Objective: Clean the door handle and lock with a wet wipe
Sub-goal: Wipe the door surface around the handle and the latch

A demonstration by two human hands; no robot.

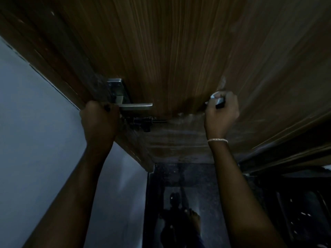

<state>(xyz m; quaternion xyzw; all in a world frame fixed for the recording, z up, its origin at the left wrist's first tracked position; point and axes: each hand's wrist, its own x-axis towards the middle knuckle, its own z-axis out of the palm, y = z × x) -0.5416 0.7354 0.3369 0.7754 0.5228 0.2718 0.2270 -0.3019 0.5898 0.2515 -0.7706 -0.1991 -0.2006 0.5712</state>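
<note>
A brown wooden door (179, 51) fills the upper view. Its silver lever handle (138, 106) points right from a silver lock plate (116, 88). Just below the handle lies a dark sliding bolt (145, 121). My left hand (99, 120) is curled at the door's edge, right against the handle's base, and seems to grip that edge. My right hand (222, 113) is a fist held against the door face to the right of the handle. It holds a pale crumpled wet wipe (215, 96) together with a small dark object (220, 104).
A grey wall (35, 131) runs along the left beside the door frame. Below is a dark glossy floor (179, 185) with my bare foot (193, 221) on it. Dark furniture (295, 203) stands at the lower right. The light is dim.
</note>
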